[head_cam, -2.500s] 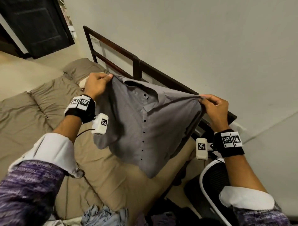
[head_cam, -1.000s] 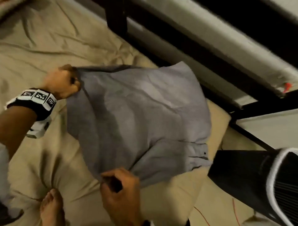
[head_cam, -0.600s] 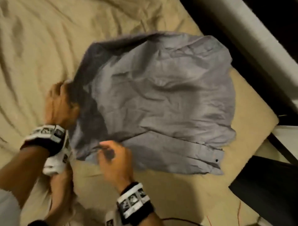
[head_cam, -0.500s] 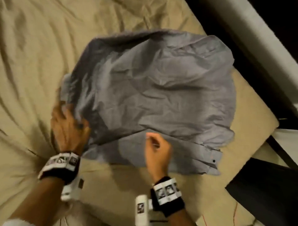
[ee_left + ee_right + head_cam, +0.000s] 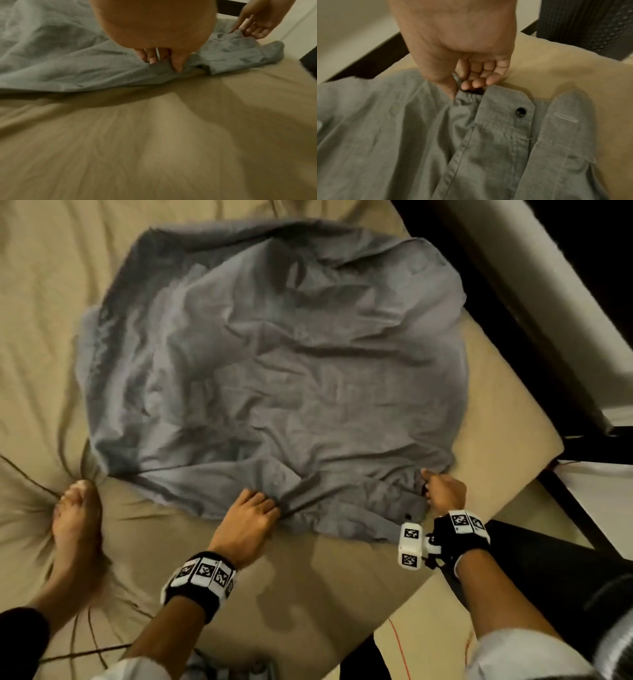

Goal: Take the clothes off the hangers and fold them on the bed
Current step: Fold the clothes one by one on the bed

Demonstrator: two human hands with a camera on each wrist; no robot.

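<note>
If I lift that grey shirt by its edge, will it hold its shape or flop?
Likely flop: the grey shirt lies creased across the bed. It bunches where the right hand pinches it, so probably thin and light. The left hand grips the hem; little slip seems likely.

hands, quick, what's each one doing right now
Left hand: fingers curled, gripping the near edge of the grey shirt.
Right hand: pinching the shirt's cuff edge.

The front of the grey shirt [image 5: 274,364] lies hidden against the bed [image 5: 41,268], the fingertips of the left hand [image 5: 248,515] are tucked under its fold, and the bed in the left wrist view is blurred.
</note>
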